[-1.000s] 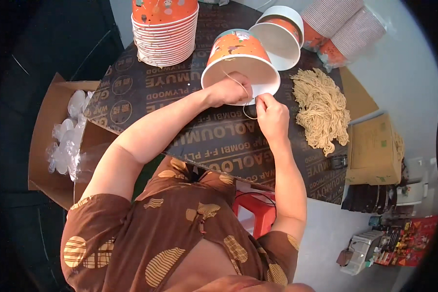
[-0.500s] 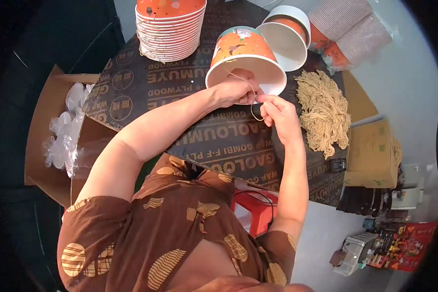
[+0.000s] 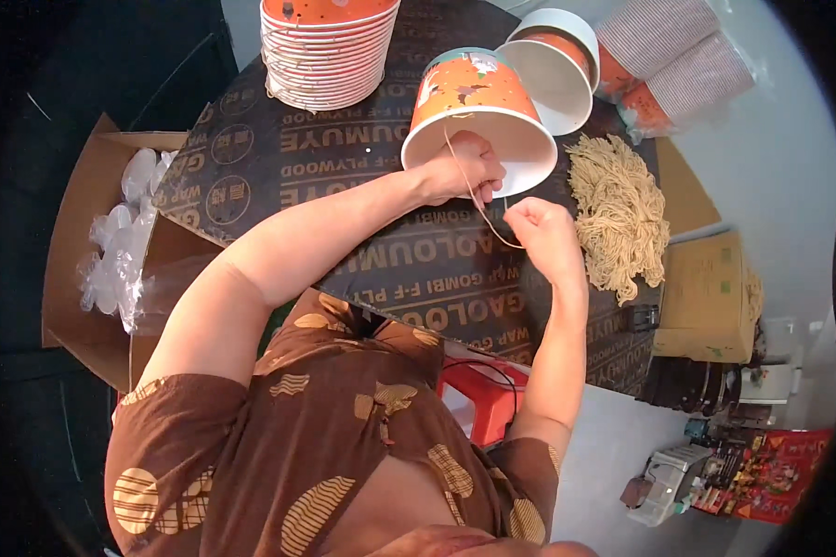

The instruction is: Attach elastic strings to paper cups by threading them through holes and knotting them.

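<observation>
An orange patterned paper tub (image 3: 478, 88) lies tipped on the dark table, its white mouth turned towards me. From a hole near its upper rim a thin tan string (image 3: 464, 176) hangs across the opening and loops down to the right. My left hand (image 3: 464, 169) is in front of the mouth, fingers curled closed around part of the string, most of the grip hidden. Just to the right and nearer me, my right hand (image 3: 543, 232) pinches the string between thumb and fingers. A short strand shows between the two hands.
A tall stack of orange tubs (image 3: 325, 60) stands at the far left, with strings at their rims. Two white-lined tubs (image 3: 553, 84) lie behind the tipped one. A heap of tan string (image 3: 618, 218) and bagged tubs (image 3: 687, 74) are to the right. A cardboard box (image 3: 84, 251) holds clear plastic pieces.
My right hand has drawn away from the left, down and to the right, pulling the string into a longer loop. My left hand has curled further closed. The view has shifted slightly.
</observation>
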The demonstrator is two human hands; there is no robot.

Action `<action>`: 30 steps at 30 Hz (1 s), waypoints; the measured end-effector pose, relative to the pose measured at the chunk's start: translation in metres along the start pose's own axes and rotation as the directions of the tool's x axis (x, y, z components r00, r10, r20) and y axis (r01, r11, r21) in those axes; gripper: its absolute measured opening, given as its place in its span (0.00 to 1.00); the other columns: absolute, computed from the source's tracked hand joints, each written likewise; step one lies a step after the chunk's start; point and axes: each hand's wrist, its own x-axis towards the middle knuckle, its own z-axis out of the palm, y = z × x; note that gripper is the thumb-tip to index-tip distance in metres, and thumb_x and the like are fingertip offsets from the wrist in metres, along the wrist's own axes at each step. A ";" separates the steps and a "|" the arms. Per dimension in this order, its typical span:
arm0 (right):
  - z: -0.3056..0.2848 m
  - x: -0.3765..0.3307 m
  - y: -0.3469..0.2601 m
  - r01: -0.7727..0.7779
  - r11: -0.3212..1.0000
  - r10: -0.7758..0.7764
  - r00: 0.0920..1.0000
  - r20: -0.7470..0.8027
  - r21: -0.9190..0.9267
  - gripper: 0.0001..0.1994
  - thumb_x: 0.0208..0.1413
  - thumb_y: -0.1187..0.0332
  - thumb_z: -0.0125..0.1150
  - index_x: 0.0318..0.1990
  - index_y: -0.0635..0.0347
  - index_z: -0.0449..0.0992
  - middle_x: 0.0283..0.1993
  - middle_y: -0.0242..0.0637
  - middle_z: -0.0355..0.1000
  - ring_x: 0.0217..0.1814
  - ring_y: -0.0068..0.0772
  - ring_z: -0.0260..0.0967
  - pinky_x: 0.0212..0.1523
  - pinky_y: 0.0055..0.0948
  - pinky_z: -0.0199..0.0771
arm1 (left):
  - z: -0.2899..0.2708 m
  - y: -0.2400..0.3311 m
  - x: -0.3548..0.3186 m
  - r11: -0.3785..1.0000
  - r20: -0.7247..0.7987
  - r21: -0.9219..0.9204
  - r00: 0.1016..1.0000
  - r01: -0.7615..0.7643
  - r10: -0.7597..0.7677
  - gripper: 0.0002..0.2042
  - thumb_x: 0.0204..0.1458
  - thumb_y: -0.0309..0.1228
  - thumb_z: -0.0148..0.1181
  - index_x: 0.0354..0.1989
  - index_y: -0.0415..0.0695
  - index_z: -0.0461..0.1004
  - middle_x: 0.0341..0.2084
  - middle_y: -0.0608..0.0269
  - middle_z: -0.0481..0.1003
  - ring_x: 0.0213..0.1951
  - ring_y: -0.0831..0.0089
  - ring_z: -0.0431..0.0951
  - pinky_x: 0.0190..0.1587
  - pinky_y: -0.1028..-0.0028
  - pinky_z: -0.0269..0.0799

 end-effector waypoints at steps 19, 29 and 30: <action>0.017 0.009 -0.002 0.076 0.991 -0.047 0.967 -0.249 0.108 0.09 0.55 0.70 0.56 0.29 0.69 0.76 0.17 0.34 0.69 0.19 0.18 0.63 0.22 0.26 0.64 | 0.009 0.003 -0.003 0.790 0.186 0.586 0.979 -0.179 0.084 0.04 0.47 0.22 0.59 0.28 0.34 0.74 0.18 0.64 0.73 0.20 0.79 0.73 0.21 0.77 0.69; 0.011 0.002 -0.013 0.148 0.973 -0.086 0.945 -0.314 0.180 0.12 0.62 0.67 0.52 0.32 0.66 0.76 0.19 0.32 0.71 0.17 0.19 0.64 0.21 0.23 0.63 | 0.001 -0.005 0.002 0.876 0.153 0.458 0.984 -0.147 0.085 0.03 0.49 0.22 0.57 0.28 0.35 0.72 0.18 0.63 0.72 0.20 0.77 0.73 0.20 0.77 0.68; 0.012 0.003 -0.013 0.170 0.983 -0.138 0.927 -0.348 0.063 0.11 0.61 0.67 0.52 0.34 0.65 0.76 0.19 0.37 0.72 0.18 0.27 0.69 0.23 0.28 0.67 | 0.001 -0.003 0.002 0.891 0.160 0.435 0.985 -0.127 0.062 0.03 0.49 0.22 0.57 0.27 0.35 0.72 0.18 0.63 0.72 0.19 0.77 0.72 0.20 0.77 0.68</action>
